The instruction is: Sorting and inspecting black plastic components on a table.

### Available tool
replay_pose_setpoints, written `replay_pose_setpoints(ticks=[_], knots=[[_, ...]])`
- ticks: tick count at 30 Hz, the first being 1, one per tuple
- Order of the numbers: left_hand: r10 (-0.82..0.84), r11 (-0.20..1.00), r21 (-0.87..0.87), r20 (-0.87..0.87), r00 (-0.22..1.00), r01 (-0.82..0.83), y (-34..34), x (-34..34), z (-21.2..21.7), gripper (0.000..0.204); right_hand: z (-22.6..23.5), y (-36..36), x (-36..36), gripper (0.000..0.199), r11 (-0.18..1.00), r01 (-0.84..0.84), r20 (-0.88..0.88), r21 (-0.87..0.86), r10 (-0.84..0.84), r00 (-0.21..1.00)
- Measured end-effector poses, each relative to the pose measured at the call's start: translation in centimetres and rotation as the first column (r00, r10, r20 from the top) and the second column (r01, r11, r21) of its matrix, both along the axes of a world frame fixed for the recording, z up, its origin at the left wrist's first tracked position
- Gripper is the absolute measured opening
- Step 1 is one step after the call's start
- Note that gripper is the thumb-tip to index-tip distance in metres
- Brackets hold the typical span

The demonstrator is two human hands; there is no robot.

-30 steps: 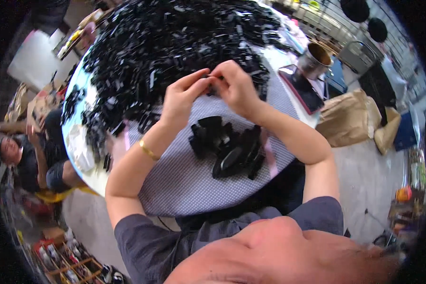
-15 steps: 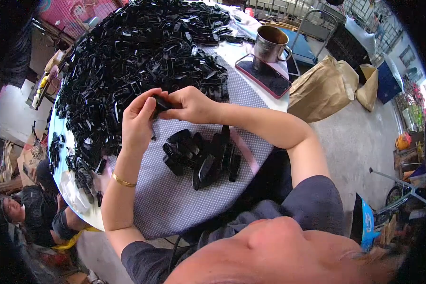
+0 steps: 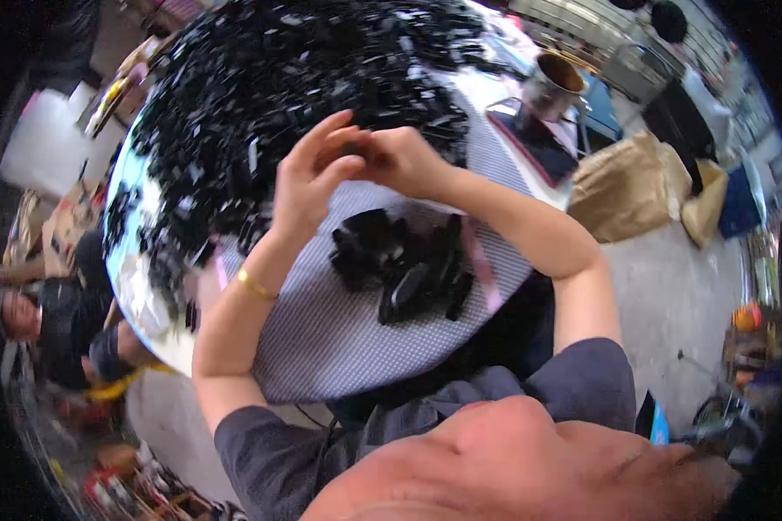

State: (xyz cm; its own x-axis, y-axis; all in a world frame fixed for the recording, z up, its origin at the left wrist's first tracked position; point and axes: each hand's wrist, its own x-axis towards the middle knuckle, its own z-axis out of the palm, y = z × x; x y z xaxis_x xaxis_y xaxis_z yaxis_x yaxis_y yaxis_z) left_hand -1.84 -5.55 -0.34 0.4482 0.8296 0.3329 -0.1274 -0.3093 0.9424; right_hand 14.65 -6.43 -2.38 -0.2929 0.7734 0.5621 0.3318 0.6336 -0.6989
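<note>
Above the near side of a round table, my left hand [image 3: 314, 169] and my right hand [image 3: 406, 162] meet at the fingertips. Between them is a small black plastic piece [image 3: 354, 151], mostly covered by the fingers and smeared by motion. My left thumb and fingers curl around one side of it, and my right hand is closed on the other. Just below the hands, a small heap of black plastic pieces [image 3: 406, 291] lies on a grey patterned cloth [image 3: 321, 356]. A large pile of similar black pieces [image 3: 261, 95] spreads over the table's far side.
A metal mug [image 3: 554, 91] and a phone in a red case [image 3: 534, 143] are at the table's right. Brown paper bags [image 3: 630, 195] stand beyond that edge. Crumpled white plastic [image 3: 139, 295] lies at the left rim, with another person [image 3: 61, 339] seated past it.
The view has shifted, so the table sits further right and higher. My hands stay together around the black piece, which is now more hidden. The small heap looks unchanged.
</note>
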Motion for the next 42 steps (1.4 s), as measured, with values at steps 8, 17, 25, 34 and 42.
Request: replay_pose_setpoints(ticks=[8,17,25,34,42], knots=[[-0.099,0.989,-0.109,0.037,0.994,0.103,0.3,-0.3,-1.8,0.032,-1.4,0.1,0.1,0.023,0.998,0.031,0.102,-0.051,-0.026,0.994],[-0.016,0.997,0.067,-0.181,0.983,0.029,0.3,-1.2,-1.1,0.029,0.5,0.4,1.8,0.014,0.947,0.166,0.384,0.275,-0.266,0.884],[-0.174,0.744,0.434,-0.608,0.775,0.508,-3.5,-0.1,0.5,0.028,2.4,0.0,2.5,0.018,0.948,0.308,0.585,0.086,-0.298,0.754],[0.410,0.765,0.640,-0.572,0.711,0.074,1.9,0.1,-3.3,0.030,-0.3,-0.3,0.7,0.027,0.930,0.289,0.593,0.226,-0.366,0.717],[0.477,0.780,0.626,-0.603,0.640,0.008,0.2,-1.1,-3.1,0.023,0.5,-0.6,1.1,0.030,0.914,0.366,0.559,0.176,-0.399,0.727]])
